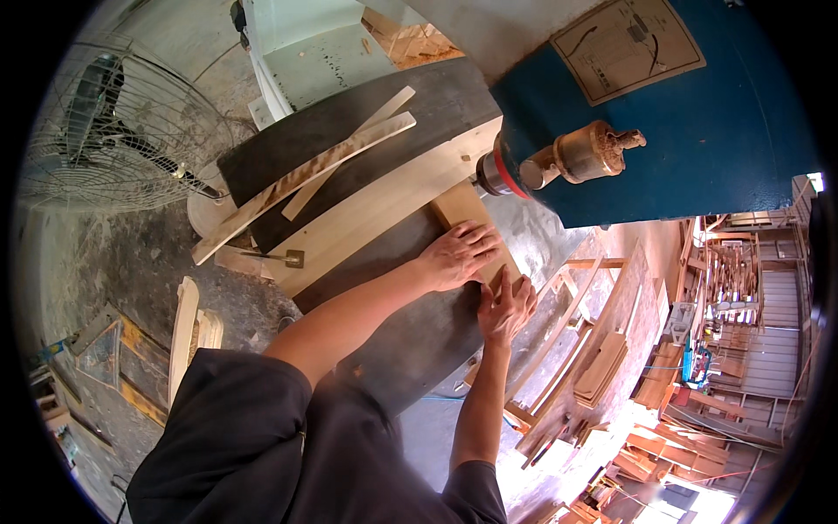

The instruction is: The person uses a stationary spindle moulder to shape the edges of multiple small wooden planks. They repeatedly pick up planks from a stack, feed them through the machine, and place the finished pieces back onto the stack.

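Observation:
A short wooden board (457,206) lies on the dark machine table (384,314), its far end meeting a long pale wood fence (375,203). Across the top of this board lies my left hand (461,255), its fingers bent over and pressing on it. Closer to me, my right hand (506,313) grips the board's near end, thumb and fingers on its edges. Just right of the board's far end is a round dark spindle head with a red ring (506,170); the tip of the spindle is partly hidden.
Two thin wood strips (349,148) lie crossed on the table behind the fence. A metal clamp (294,258) sits at the fence's left end. The blue machine body (663,131) rises at the right. A caged fan (113,131) stands far left, and a rack with planks (601,368) lower right.

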Demonstrator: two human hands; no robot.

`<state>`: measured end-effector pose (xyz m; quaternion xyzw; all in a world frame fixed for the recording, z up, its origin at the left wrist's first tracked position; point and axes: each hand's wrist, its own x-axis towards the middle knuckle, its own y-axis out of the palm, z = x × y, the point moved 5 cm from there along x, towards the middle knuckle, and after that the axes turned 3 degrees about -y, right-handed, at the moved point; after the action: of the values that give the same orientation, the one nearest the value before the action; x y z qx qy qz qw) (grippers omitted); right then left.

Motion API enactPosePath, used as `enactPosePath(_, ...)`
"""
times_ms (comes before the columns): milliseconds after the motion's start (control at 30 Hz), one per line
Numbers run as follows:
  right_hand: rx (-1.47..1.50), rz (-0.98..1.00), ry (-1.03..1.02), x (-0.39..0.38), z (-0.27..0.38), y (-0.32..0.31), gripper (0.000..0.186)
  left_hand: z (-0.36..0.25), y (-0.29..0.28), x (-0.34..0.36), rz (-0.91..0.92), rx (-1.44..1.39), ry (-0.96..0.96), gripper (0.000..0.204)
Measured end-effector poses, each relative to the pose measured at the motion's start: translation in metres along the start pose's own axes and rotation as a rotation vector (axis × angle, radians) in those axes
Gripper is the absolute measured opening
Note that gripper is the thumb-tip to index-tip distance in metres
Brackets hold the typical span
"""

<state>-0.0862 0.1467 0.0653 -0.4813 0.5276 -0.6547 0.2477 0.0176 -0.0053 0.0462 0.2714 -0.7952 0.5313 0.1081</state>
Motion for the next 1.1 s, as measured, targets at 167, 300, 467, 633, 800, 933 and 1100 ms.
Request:
enactPosePath(167,0.003,0.006,0.008,0.002,-0.004,0.002,0.063,0.001,0.002,0.004,0.004,0.022,0.0,0.068)
enactPosePath(300,0.006,-0.009,0.008,0.002,-0.005,0.004,0.063,0.001,0.001,0.005,-0.019,0.027,0.005,0.068)
enactPosePath(467,0.011,-0.014,-0.003,0.002,-0.006,0.005,0.063,0.001,0.002,0.006,-0.012,0.031,0.008,0.068)
enactPosePath(633,0.006,-0.03,0.0,0.003,-0.008,0.006,0.063,0.001,0.002,0.008,-0.011,0.015,0.004,0.068)
enactPosePath(800,0.008,-0.015,0.008,0.007,-0.006,0.004,0.063,0.003,0.006,0.009,-0.03,-0.002,0.0,0.069)
enactPosePath(933,-0.008,-0.018,0.003,0.009,-0.007,0.004,0.062,0.004,0.006,0.012,-0.024,-0.01,-0.003,0.07)
enactPosePath(1100,-0.008,-0.011,0.012,0.011,-0.011,0.006,0.062,0.004,0.009,0.015,-0.019,-0.005,0.003,0.071)
